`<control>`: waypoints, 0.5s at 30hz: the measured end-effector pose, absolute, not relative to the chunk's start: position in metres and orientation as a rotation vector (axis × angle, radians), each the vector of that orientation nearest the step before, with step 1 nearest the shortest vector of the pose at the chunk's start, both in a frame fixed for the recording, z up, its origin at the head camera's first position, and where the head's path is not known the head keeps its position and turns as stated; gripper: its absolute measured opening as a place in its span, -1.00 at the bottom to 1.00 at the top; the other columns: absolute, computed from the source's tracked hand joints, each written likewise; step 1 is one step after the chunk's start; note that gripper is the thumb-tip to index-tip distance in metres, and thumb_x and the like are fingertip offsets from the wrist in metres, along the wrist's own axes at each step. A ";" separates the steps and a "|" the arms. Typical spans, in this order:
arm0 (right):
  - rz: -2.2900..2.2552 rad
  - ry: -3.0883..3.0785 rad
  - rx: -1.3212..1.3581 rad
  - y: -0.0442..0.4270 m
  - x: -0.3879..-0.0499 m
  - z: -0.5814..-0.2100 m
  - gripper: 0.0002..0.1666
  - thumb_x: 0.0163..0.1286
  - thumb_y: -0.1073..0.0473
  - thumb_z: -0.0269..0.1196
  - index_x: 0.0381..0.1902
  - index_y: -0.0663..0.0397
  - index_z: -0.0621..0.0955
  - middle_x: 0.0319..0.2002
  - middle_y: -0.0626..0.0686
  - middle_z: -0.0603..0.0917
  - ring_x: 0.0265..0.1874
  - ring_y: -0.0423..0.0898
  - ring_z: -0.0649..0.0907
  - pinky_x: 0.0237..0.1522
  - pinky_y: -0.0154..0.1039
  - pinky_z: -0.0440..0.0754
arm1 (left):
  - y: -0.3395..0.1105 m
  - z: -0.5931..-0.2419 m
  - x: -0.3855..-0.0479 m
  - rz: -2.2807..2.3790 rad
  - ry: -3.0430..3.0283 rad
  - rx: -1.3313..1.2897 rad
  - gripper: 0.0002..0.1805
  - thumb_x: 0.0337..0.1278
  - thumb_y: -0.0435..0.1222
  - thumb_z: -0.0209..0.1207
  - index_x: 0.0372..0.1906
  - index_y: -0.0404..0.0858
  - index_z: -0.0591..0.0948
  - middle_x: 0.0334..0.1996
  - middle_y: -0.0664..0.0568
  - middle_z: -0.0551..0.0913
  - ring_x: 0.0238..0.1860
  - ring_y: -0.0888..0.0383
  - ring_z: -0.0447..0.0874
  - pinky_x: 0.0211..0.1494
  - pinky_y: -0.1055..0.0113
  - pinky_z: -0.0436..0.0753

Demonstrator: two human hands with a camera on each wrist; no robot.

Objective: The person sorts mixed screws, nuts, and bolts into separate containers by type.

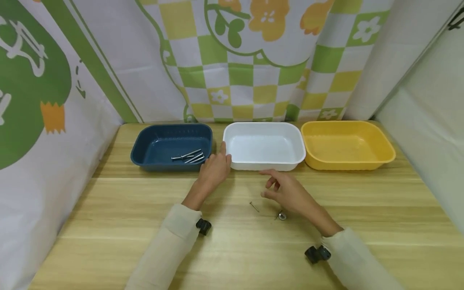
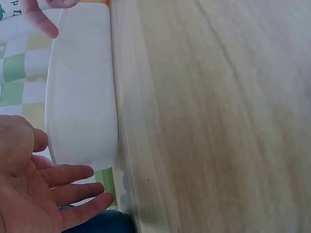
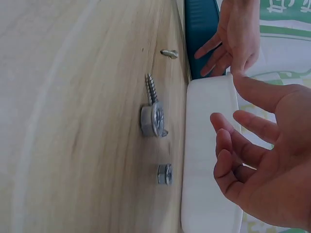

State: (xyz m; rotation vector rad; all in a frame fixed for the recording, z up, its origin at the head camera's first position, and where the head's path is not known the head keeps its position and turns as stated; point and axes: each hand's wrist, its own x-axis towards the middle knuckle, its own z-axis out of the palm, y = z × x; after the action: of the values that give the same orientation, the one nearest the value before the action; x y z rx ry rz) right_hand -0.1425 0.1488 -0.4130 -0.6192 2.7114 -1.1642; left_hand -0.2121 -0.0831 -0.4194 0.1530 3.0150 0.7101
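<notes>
My left hand (image 1: 214, 171) is at the near left corner of the white tray (image 1: 264, 166), its fingers extended by the rim; in the left wrist view the hand (image 2: 39, 189) has spread fingers. My right hand (image 1: 291, 195) hovers just in front of that tray, fingers loosely bent, and the right wrist view shows the hand (image 3: 277, 155) holding nothing. On the table below it lie a screw (image 1: 255, 207) and a nut (image 1: 282, 216) with another screw beside it. The right wrist view also shows a second nut (image 3: 165, 174).
A dark blue tray (image 1: 170, 166) on the left holds several long screws or nails (image 1: 192, 156). To the right of the white tray stands a yellow tray (image 1: 349, 165). A patterned cloth (image 1: 241, 74) hangs behind the wooden table (image 1: 127, 225).
</notes>
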 end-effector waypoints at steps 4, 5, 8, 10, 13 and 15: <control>-1.157 2.656 -0.625 0.155 -0.139 -0.414 -0.31 0.21 0.31 0.47 0.30 0.24 0.52 -0.33 -0.02 0.64 -0.38 -0.10 0.58 -0.29 -0.20 0.57 | -0.083 -0.420 -0.211 0.705 3.008 0.151 -0.37 0.58 -0.11 -0.19 0.58 -0.27 0.12 0.07 -0.39 0.61 0.02 -0.30 0.63 -0.04 -0.19 0.59; -1.155 2.644 -0.631 0.156 -0.138 -0.415 -0.31 0.21 0.32 0.47 0.30 0.24 0.52 -0.33 -0.02 0.64 -0.38 -0.11 0.57 -0.30 -0.21 0.57 | -0.082 -0.420 -0.211 0.708 3.009 0.152 -0.37 0.58 -0.11 -0.19 0.59 -0.26 0.12 0.07 -0.39 0.61 0.01 -0.29 0.63 -0.04 -0.19 0.59; -1.147 2.613 -0.658 0.159 -0.135 -0.418 -0.32 0.19 0.36 0.47 0.28 0.24 0.53 -0.34 -0.02 0.63 -0.39 -0.13 0.57 -0.31 -0.25 0.57 | -0.082 -0.420 -0.212 0.711 3.008 0.156 -0.37 0.59 -0.10 -0.20 0.59 -0.26 0.11 0.07 -0.40 0.61 0.01 -0.29 0.64 -0.06 -0.19 0.59; -1.144 2.593 -0.678 0.160 -0.133 -0.421 -0.34 0.18 0.38 0.46 0.26 0.26 0.54 -0.36 -0.03 0.62 -0.41 -0.15 0.56 -0.32 -0.27 0.57 | -0.082 -0.421 -0.211 0.706 3.008 0.154 -0.37 0.59 -0.10 -0.20 0.59 -0.26 0.11 0.06 -0.40 0.61 0.00 -0.28 0.64 -0.07 -0.19 0.60; -1.131 2.565 -0.711 0.158 -0.132 -0.423 -0.36 0.20 0.39 0.44 0.25 0.28 0.54 -0.38 -0.05 0.61 -0.43 -0.17 0.55 -0.34 -0.29 0.55 | -0.083 -0.422 -0.211 0.706 3.008 0.150 -0.38 0.59 -0.11 -0.20 0.59 -0.26 0.12 0.05 -0.40 0.62 -0.01 -0.29 0.65 -0.08 -0.19 0.60; -1.112 2.556 -0.729 0.157 -0.131 -0.425 -0.37 0.21 0.38 0.44 0.25 0.27 0.54 -0.39 -0.07 0.60 -0.45 -0.18 0.53 -0.36 -0.29 0.54 | -0.083 -0.422 -0.210 0.711 3.011 0.147 -0.38 0.58 -0.11 -0.20 0.58 -0.26 0.13 0.05 -0.40 0.62 -0.02 -0.29 0.65 -0.09 -0.18 0.60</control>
State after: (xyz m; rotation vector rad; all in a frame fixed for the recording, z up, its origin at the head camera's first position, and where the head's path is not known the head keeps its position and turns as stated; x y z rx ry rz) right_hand -0.1309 0.1567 -0.4247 -0.7293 2.5564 -1.1124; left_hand -0.2103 -0.0830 -0.4221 0.1469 3.0113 0.7111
